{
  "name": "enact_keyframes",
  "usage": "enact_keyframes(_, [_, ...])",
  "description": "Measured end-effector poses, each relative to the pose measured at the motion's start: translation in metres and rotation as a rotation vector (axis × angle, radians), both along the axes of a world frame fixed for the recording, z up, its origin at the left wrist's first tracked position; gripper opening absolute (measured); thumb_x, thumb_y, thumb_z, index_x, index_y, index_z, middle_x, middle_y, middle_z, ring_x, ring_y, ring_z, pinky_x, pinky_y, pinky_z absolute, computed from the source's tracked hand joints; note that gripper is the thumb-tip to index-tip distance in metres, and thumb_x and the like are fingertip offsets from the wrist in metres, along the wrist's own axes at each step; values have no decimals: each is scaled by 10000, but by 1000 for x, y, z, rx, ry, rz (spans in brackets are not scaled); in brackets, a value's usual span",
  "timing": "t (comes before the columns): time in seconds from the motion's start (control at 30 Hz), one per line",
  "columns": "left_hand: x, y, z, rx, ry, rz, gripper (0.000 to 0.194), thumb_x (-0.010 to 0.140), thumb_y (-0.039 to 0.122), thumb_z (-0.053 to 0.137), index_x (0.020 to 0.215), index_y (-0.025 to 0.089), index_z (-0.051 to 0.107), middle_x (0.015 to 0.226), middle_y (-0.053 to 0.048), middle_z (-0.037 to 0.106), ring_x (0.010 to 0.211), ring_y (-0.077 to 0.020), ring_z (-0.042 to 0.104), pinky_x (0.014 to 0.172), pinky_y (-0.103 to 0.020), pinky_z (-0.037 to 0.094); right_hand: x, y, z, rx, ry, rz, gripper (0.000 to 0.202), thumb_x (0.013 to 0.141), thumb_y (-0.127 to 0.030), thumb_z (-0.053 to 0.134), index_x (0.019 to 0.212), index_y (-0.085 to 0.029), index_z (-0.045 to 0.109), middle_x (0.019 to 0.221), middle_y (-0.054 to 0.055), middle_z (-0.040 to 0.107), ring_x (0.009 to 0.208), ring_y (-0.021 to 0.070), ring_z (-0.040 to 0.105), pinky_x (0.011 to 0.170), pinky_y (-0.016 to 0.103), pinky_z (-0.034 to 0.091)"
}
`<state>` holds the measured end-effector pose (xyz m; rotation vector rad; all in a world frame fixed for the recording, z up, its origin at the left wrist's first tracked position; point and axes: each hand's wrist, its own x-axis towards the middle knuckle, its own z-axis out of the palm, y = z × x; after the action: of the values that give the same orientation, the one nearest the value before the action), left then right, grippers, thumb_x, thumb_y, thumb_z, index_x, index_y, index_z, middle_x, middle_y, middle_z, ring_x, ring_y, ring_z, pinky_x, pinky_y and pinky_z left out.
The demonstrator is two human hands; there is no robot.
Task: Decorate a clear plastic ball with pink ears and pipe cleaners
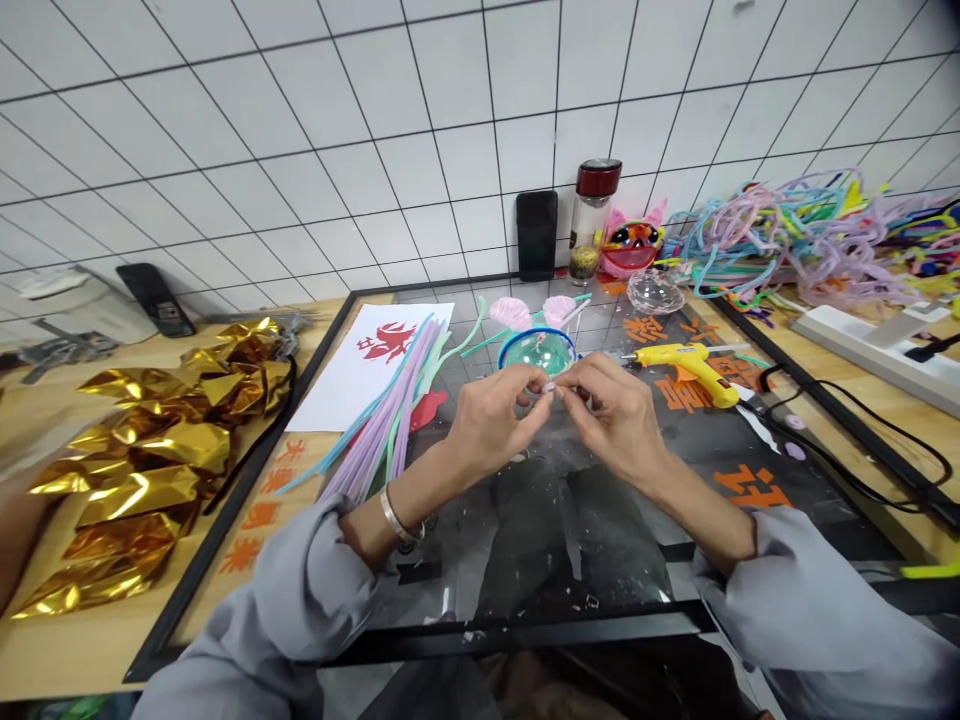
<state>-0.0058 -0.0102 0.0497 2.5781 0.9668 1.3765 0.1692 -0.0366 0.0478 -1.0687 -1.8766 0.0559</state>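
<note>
My left hand point(499, 415) and my right hand point(611, 408) meet at mid-view, over the dark glassy board point(540, 560). Thumbs and index fingers of both are pinched together on a small pale piece point(550, 386), too small to identify. Just behind the fingertips lies a clear greenish dome with a blue rim point(537, 350). Two pink fuzzy loops point(511, 313) stand beyond it. To the right rests a yellow glue gun point(690, 368). Left of my hands, a bundle of purple, blue and green pipe cleaners point(386, 415) overlaps a white sheet point(341, 350).
Crumpled gold foil point(154, 465) covers the left table. Along the wall are a black phone point(537, 235), a glass bottle point(589, 225), a pink animal-faced piece point(631, 243) and tangled pipe cleaners point(802, 235). A white power strip point(885, 350) and black cables lie right.
</note>
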Motion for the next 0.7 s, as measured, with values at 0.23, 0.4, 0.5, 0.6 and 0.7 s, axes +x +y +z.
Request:
enact_keyframes(0.23, [8,-1,-9,-92,-219,-28,70,849,137,657,882,163,602,735,30,678,563,-51,600,549,-144,493,-5,-3,4,-81,203,-25,145,895,-199,595,769,-180,663,683,-2,636,572,110,534,552,239,415])
enact_keyframes(0.4, [5,1,-10,-2,-190,-25,43,887,170,655,851,156,675,712,2,712,582,-78,616,579,-184,507,-5,-2,2,-70,209,-34,127,887,-191,600,792,-174,682,681,3,655,584,116,566,564,239,437])
enact_keyframes(0.5, [4,3,-10,56,-173,-54,54,899,154,642,886,160,695,744,-9,731,646,-97,661,628,-200,534,-4,-1,2,-28,167,-45,139,892,-199,597,783,-180,681,679,7,664,583,120,568,578,248,445])
enact_keyframes(0.6, [3,4,-10,77,-167,-94,102,903,102,615,916,161,698,817,-28,752,767,-121,709,731,-231,575,-2,-1,1,-24,153,-49,159,901,-208,588,772,-182,677,670,5,654,581,122,564,578,250,443])
enact_keyframes(0.7, [2,5,-12,100,-141,-119,182,897,37,573,947,164,695,843,-33,754,813,-127,716,756,-247,589,-2,0,0,-28,146,-48,153,897,-190,589,774,-176,677,672,4,650,585,121,565,580,248,438])
